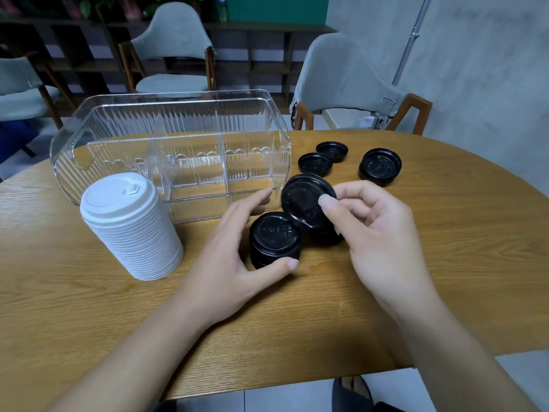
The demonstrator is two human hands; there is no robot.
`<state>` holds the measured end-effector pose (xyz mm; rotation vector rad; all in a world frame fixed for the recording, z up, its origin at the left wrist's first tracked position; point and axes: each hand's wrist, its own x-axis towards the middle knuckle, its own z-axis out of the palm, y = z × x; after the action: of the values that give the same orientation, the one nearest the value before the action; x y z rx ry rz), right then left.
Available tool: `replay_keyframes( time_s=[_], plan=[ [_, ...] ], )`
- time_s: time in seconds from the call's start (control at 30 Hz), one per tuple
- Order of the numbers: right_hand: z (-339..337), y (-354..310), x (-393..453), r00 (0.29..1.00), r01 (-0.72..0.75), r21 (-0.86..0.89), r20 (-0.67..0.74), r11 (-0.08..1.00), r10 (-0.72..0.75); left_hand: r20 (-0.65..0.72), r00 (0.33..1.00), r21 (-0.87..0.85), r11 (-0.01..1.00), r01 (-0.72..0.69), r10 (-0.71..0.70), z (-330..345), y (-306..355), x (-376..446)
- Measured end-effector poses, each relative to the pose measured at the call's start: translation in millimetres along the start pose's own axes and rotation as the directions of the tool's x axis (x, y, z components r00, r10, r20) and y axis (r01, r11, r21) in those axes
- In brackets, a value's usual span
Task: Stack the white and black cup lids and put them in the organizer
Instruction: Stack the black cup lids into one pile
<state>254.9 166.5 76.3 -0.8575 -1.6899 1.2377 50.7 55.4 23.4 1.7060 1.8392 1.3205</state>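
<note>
A tall stack of white lids (133, 227) stands on the wooden table (89, 322) at the left. My left hand (234, 257) wraps around a short stack of black lids (273, 239) at the centre. My right hand (371, 233) pinches a single black lid (303, 197), tilted on edge, just above and right of that stack. Two loose black lids (315, 163) (331, 150) and a small black pile (381, 166) lie farther back on the right. The clear ribbed organizer (166, 120) with dividers stands behind, with nothing inside.
Grey padded chairs with wooden frames (341, 78) (175, 46) stand beyond the table's far edge. A dark shelf unit (252, 60) runs along the back wall. The table's near edge (297, 385) curves just below my forearms.
</note>
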Motion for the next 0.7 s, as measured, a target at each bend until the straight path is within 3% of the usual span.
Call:
replay_keyframes(
  time_s=[0.1,0.37,0.47,0.53,0.63,0.7],
  plan=[
    [6.3,-1.4,-1.7,0.994,-0.096,0.163,0.076,0.982,0.085,-0.054,0.997,0.013,0.998,-0.06,0.061,0.0,3.0,0.1],
    [18.9,-5.1,-6.9,0.974,-0.185,0.228,0.174,0.956,0.147,-0.189,0.977,0.0,0.994,-0.105,0.103,-0.3,4.9,-2.0],
    [21.3,-6.8,-8.7,0.991,-0.099,0.101,0.103,0.99,0.089,-0.203,0.975,-0.01,0.995,-0.1,0.096,-0.9,4.8,-2.5],
    [21.4,-6.7,-11.3,0.998,-0.006,-0.072,0.062,0.997,0.01,-0.209,0.974,-0.01,0.996,-0.092,0.088,-0.4,4.3,-2.0],
    [23.0,-7.1,-17.8,0.987,0.147,-0.396,0.114,0.907,-0.11,-0.214,0.973,0.014,0.997,-0.081,0.082,1.3,2.0,-1.1],
    [28.4,-5.7,-20.5,0.975,0.219,-0.5,0.139,0.838,-0.172,-0.206,0.975,0.039,0.997,-0.071,0.078,2.0,0.4,-1.2]
  ],
)
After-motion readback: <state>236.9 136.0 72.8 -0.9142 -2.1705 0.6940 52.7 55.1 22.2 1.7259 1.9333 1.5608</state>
